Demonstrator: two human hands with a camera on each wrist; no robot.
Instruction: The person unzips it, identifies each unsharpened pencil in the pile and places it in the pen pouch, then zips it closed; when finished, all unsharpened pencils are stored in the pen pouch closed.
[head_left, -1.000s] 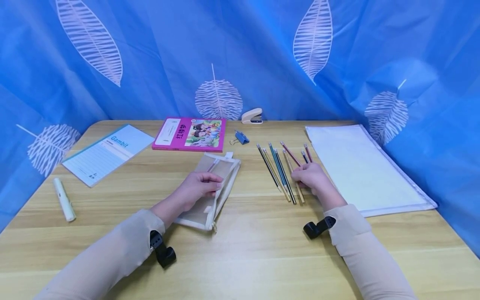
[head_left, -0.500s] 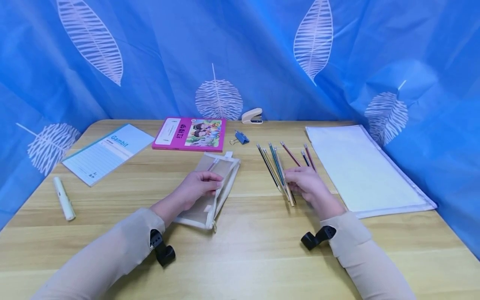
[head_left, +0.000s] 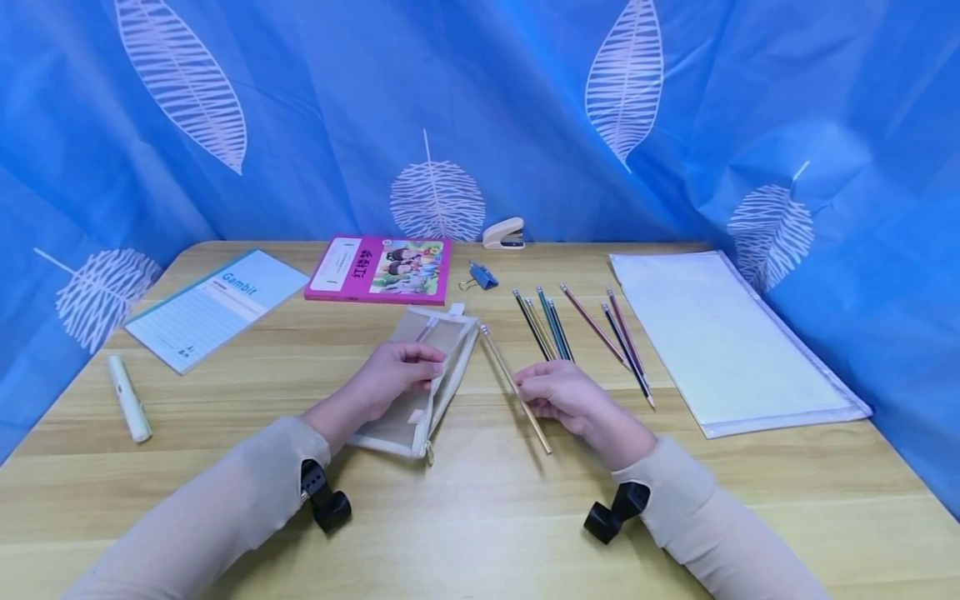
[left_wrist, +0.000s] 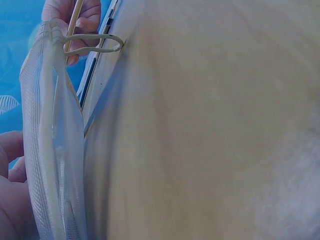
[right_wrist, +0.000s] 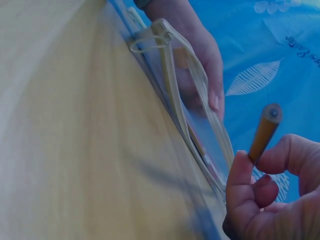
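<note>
My left hand (head_left: pixel 393 375) pinches the upper edge of a pale mesh zip pouch (head_left: pixel 393 427), whose mouth stands parted on the right side. Through the mesh, a pencil with a metal end shows inside the pouch; the right wrist view also shows a pencil (right_wrist: pixel 201 150) between its walls. My right hand (head_left: pixel 573 400) holds a tan pencil (head_left: pixel 498 358) between thumb and fingers, just right of the pouch and raised off the table. Past that hand lie several pencils (head_left: pixel 551 321), dark, teal and gold, their lower ends hidden by it. Reddish and dark pencils (head_left: pixel 626 342) lie farther right.
A white rectangular sheet or folder (head_left: pixel 735 350) lies at right. Behind are a pink book (head_left: pixel 378 268), a blue binder clip (head_left: pixel 482 275) and a white stapler (head_left: pixel 504 233). A notebook (head_left: pixel 217 308) and a pale green marker-like stick (head_left: pixel 129 400) lie left.
My right hand has lifted the tan pencil from the spread of pencils and carried it left, toward the pouch. The left hand and pouch have stayed in place.
</note>
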